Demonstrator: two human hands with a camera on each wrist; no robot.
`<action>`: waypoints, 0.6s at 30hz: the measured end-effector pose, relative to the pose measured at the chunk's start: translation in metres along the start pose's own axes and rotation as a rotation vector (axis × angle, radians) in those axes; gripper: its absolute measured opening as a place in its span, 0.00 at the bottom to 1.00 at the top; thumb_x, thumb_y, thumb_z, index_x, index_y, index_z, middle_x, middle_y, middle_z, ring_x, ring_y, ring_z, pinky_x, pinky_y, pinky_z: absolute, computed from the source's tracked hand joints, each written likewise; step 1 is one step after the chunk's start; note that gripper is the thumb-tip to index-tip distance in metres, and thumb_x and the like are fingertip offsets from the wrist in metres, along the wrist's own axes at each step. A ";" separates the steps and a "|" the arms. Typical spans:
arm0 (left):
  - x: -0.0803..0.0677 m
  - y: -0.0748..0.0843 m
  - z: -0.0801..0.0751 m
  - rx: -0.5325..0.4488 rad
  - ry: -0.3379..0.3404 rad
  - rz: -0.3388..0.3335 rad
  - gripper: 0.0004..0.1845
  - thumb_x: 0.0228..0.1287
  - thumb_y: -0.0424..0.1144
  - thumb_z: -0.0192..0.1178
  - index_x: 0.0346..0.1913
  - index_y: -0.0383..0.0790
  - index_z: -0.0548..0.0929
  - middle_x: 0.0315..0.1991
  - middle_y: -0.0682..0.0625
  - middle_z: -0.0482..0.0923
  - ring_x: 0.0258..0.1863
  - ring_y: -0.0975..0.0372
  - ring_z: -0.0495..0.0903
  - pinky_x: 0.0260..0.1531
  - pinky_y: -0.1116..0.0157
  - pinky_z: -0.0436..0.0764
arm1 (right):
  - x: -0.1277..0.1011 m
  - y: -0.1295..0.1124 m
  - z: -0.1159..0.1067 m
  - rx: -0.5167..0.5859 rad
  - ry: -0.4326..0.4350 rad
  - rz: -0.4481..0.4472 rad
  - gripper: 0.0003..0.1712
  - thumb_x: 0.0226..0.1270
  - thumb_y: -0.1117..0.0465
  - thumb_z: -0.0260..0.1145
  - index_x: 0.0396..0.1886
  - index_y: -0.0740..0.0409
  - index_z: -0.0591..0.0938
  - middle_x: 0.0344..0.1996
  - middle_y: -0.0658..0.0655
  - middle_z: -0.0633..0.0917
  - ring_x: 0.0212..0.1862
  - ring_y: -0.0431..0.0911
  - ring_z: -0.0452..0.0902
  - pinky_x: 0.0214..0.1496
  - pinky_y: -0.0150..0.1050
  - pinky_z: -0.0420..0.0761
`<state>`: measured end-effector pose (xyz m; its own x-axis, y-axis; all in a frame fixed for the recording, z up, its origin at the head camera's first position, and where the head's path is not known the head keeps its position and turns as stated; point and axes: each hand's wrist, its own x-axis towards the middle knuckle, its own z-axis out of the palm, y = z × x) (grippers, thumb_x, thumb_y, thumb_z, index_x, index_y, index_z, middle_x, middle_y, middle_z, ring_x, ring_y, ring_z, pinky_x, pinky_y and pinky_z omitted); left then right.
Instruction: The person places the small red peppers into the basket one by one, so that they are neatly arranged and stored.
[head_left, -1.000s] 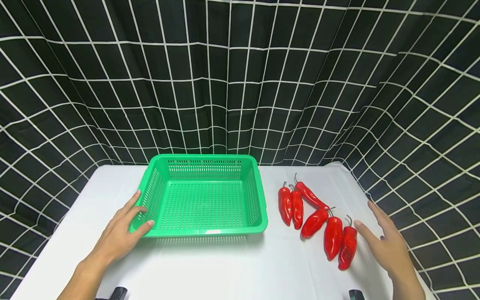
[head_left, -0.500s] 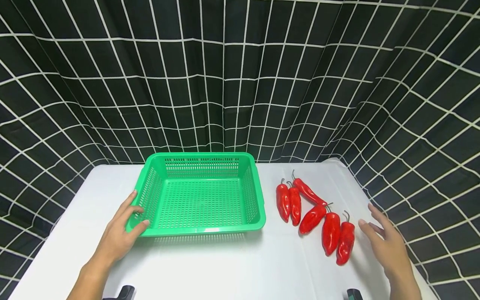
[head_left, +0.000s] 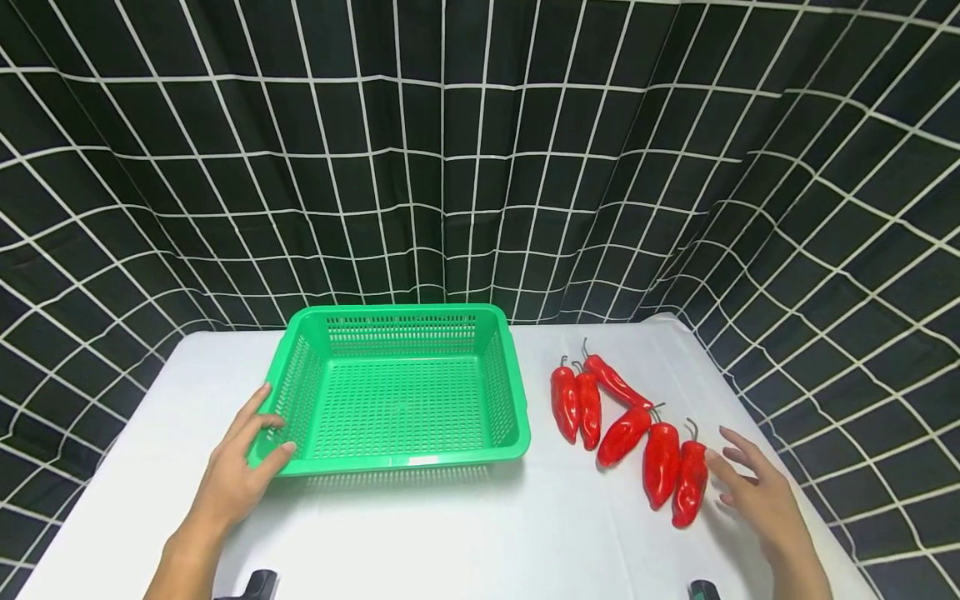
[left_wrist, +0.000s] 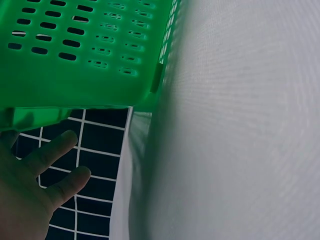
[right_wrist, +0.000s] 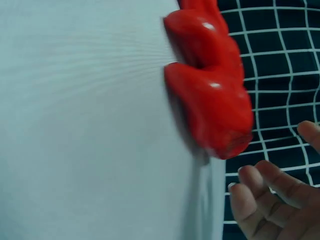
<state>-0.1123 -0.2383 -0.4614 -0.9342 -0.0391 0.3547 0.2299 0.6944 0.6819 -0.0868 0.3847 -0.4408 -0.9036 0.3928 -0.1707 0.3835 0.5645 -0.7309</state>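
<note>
A green plastic basket [head_left: 405,408] with perforated walls stands on the left of the table, nothing inside it. My left hand [head_left: 236,471] rests at its front left corner, thumb and fingertips over the rim; in the left wrist view, spread fingers [left_wrist: 65,185] show below the rim. Several glossy red peppers with stems lie right of the basket. Just right of the nearest red pepper [head_left: 689,485] is my right hand [head_left: 765,500], fingers loosely bent and holding nothing, thumb tip right at the pepper's upper side. The right wrist view shows that hand [right_wrist: 280,200] apart from the peppers' ends.
A white cloth [head_left: 420,533] covers the table. Black curtains [head_left: 405,192] with a white grid hang behind and on both sides. Two small dark objects, one at the left [head_left: 258,585] and one at the right [head_left: 703,590], show at the bottom edge.
My right hand has moved left, closer to the nearest red pepper, after easing slightly away earlier. The left hand stays at the basket's corner. The whole head view has shifted slightly.
</note>
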 end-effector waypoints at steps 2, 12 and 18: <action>-0.001 -0.002 0.000 -0.010 0.006 0.003 0.13 0.59 0.39 0.63 0.45 0.41 0.77 0.74 0.52 0.53 0.70 0.43 0.55 0.58 0.35 0.59 | 0.001 0.003 0.003 -0.024 -0.043 0.039 0.50 0.66 0.35 0.57 0.76 0.56 0.50 0.66 0.79 0.57 0.60 0.74 0.63 0.40 0.50 0.83; -0.001 -0.002 0.002 -0.017 0.030 -0.004 0.13 0.57 0.39 0.62 0.44 0.40 0.77 0.74 0.53 0.54 0.69 0.43 0.56 0.56 0.33 0.61 | 0.004 0.007 0.013 -0.025 -0.093 0.104 0.57 0.59 0.34 0.63 0.77 0.56 0.48 0.66 0.78 0.57 0.62 0.74 0.59 0.39 0.48 0.84; 0.000 -0.003 0.004 -0.060 0.024 -0.022 0.13 0.57 0.38 0.62 0.44 0.40 0.76 0.74 0.56 0.53 0.70 0.43 0.55 0.56 0.33 0.60 | 0.006 0.006 0.013 -0.040 -0.131 0.057 0.58 0.57 0.38 0.68 0.76 0.60 0.50 0.61 0.78 0.62 0.57 0.72 0.67 0.36 0.46 0.84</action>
<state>-0.1138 -0.2371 -0.4658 -0.9325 -0.0720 0.3540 0.2259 0.6485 0.7269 -0.0926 0.3810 -0.4544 -0.8963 0.3287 -0.2976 0.4398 0.5735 -0.6912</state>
